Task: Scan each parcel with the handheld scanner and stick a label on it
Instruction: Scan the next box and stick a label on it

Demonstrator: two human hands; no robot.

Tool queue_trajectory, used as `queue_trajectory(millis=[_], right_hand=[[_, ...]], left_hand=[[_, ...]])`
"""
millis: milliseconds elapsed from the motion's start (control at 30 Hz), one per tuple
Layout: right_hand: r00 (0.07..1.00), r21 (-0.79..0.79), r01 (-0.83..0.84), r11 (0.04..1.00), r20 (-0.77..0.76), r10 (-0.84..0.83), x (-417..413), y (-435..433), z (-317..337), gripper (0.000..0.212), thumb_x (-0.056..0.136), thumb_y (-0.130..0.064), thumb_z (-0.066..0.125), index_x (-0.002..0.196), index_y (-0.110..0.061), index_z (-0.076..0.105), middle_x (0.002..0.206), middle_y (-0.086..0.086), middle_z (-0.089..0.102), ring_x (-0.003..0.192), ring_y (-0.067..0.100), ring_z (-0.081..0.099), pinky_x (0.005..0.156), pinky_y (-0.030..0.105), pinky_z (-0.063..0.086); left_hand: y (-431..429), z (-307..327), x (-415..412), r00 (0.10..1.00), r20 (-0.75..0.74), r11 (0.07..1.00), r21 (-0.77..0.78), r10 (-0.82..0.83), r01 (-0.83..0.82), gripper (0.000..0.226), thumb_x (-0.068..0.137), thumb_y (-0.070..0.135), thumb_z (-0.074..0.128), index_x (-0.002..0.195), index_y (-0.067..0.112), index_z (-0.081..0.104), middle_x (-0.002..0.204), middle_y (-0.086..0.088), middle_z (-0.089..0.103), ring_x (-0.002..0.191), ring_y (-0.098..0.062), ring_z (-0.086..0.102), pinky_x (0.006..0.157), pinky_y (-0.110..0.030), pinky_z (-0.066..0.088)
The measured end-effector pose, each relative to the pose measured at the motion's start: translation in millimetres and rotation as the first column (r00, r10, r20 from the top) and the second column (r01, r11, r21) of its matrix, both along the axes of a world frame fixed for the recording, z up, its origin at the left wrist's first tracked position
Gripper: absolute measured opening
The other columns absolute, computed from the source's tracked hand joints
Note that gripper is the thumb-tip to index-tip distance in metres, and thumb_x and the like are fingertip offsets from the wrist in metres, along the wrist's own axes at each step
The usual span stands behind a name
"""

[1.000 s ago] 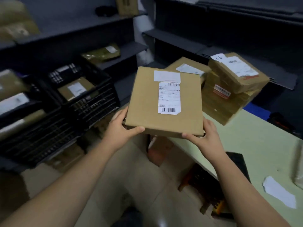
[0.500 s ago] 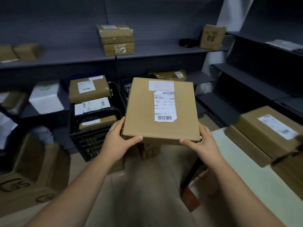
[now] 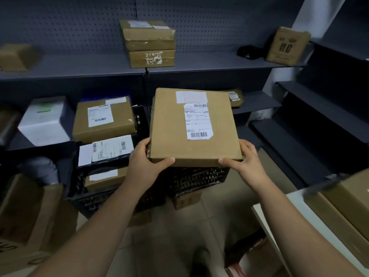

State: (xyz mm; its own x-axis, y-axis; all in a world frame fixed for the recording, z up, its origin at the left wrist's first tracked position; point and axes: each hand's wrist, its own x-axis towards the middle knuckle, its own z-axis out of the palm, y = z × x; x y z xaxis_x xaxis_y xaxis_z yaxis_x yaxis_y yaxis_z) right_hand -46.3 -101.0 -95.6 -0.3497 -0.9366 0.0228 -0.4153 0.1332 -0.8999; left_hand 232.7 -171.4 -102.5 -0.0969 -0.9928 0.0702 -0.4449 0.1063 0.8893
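Note:
I hold a flat brown cardboard parcel (image 3: 171,128) out in front of me, level, above a black plastic crate (image 3: 197,180). A white shipping label with barcodes (image 3: 197,121) and a second small white label (image 3: 191,96) are stuck on its top. My left hand (image 3: 145,158) grips the near left corner, thumb on the front edge. My right hand (image 3: 244,158) grips the near right corner in the same way. No scanner is in view.
Dark shelves (image 3: 219,64) hold several parcels, including a stack (image 3: 148,44) up top. Another black crate (image 3: 95,196) at left holds labelled parcels (image 3: 103,118). Open cardboard boxes (image 3: 26,206) stand at lower left. A pale table (image 3: 279,226) with boxes (image 3: 343,200) is at right.
I have turned left, away from the table toward the shelves, carrying the parcel in both hands. The parcel now hangs over the black crate. My grip is unchanged.

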Motion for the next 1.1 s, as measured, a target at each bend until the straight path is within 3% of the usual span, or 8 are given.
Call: queue_trajectory(millis=[100, 267, 433, 533, 667, 800, 933, 1100], right_hand=[[1.000, 0.032, -0.020, 0.999, 0.001, 0.020, -26.9, -55.1, -11.0, 0.086, 0.058, -0.043, 0.080, 0.138, -0.036, 0.050, 0.121, -0.009, 0.037, 0.109, -0.008, 0.044, 0.099, 0.020, 0.036], [0.995, 0.103, -0.090, 0.991, -0.021, 0.093, -76.2, -151.7, -36.7, 0.078, 0.071, -0.033, 0.086, 0.140, -0.033, 0.049, 0.126, -0.006, 0.042, 0.116, 0.011, 0.048, 0.106, 0.036, 0.041], [0.988, 0.162, -0.152, 0.975, 0.033, 0.149, -112.4, -239.0, -75.5, 0.067, 0.063, -0.048, 0.087, 0.124, -0.042, 0.058, 0.120, -0.007, 0.064, 0.112, 0.017, 0.061, 0.100, 0.046, 0.050], [0.983, 0.203, -0.178, 0.963, 0.072, 0.167, -119.9, -272.7, -91.9, 0.059, 0.076, -0.030, 0.083, 0.128, -0.034, 0.056, 0.111, -0.013, 0.067, 0.106, 0.014, 0.062, 0.094, 0.033, 0.049], [0.977, 0.260, -0.209, 0.943, 0.087, 0.193, -119.3, -304.1, -116.1, 0.064, 0.082, -0.022, 0.080, 0.139, -0.024, 0.050, 0.109, -0.012, 0.062, 0.109, 0.014, 0.058, 0.082, 0.010, 0.041], [0.970, 0.315, -0.242, 0.918, 0.092, 0.224, -122.5, -321.7, -150.1, 0.061, 0.086, -0.023, 0.076, 0.138, -0.031, 0.046, 0.110, -0.012, 0.062, 0.097, 0.006, 0.058, 0.067, -0.001, 0.040], [0.970, 0.383, -0.243, 0.891, 0.102, 0.220, -122.9, -331.3, -185.7, 0.056, 0.087, -0.026, 0.075, 0.133, -0.036, 0.045, 0.111, -0.012, 0.061, 0.106, 0.009, 0.058, 0.079, 0.007, 0.040], [0.981, 0.433, -0.190, 0.881, 0.052, 0.186, -117.5, -342.2, -229.1, 0.074, 0.084, -0.032, 0.078, 0.148, -0.023, 0.042, 0.142, 0.002, 0.042, 0.124, 0.015, 0.046, 0.102, 0.021, 0.036]], left_hand=[[-45.3, -10.6, -24.1, 0.998, 0.044, 0.999, -0.011, 0.037, -0.036, 0.087, 0.072, 0.042, 0.084, 0.145, 0.022, 0.041, 0.140, 0.005, 0.038, 0.120, -0.008, 0.040, 0.102, -0.030, 0.038], [-125.4, -29.0, -70.4, 0.992, 0.092, 0.996, 0.036, 0.081, -0.085, 0.083, 0.072, 0.040, 0.085, 0.144, 0.023, 0.047, 0.129, 0.006, 0.039, 0.121, -0.012, 0.042, 0.102, -0.025, 0.035], [-183.3, -55.4, -107.6, 0.977, 0.117, 0.975, 0.118, 0.176, -0.190, 0.083, 0.072, 0.035, 0.086, 0.143, 0.015, 0.049, 0.124, 0.004, 0.046, 0.112, -0.007, 0.044, 0.093, -0.015, 0.031], [-207.7, -75.2, -121.0, 0.966, 0.148, 0.957, 0.165, 0.214, -0.238, 0.077, 0.071, 0.034, 0.087, 0.138, 0.016, 0.054, 0.125, -0.002, 0.053, 0.115, -0.014, 0.052, 0.091, -0.019, 0.036], [-230.8, -99.4, -132.1, 0.957, 0.178, 0.936, 0.227, 0.231, -0.268, 0.064, 0.076, 0.027, 0.084, 0.133, 0.015, 0.058, 0.125, -0.005, 0.056, 0.103, -0.008, 0.047, 0.087, -0.019, 0.035], [-248.7, -129.9, -142.6, 0.946, 0.231, 0.898, 0.324, 0.229, -0.297, 0.073, 0.082, 0.025, 0.079, 0.144, 0.006, 0.045, 0.141, -0.010, 0.044, 0.125, -0.019, 0.046, 0.091, -0.011, 0.025], [-264.7, -162.4, -148.3, 0.932, 0.294, 0.872, 0.373, 0.213, -0.317, 0.073, 0.084, 0.025, 0.077, 0.145, 0.003, 0.043, 0.144, -0.010, 0.043, 0.130, -0.022, 0.044, 0.090, -0.012, 0.025], [-281.5, -195.8, -153.7, 0.910, 0.365, 0.835, 0.424, 0.196, -0.350, 0.075, 0.085, 0.025, 0.076, 0.148, 0.006, 0.039, 0.147, -0.010, 0.041, 0.133, -0.025, 0.042, 0.103, -0.025, 0.035]])
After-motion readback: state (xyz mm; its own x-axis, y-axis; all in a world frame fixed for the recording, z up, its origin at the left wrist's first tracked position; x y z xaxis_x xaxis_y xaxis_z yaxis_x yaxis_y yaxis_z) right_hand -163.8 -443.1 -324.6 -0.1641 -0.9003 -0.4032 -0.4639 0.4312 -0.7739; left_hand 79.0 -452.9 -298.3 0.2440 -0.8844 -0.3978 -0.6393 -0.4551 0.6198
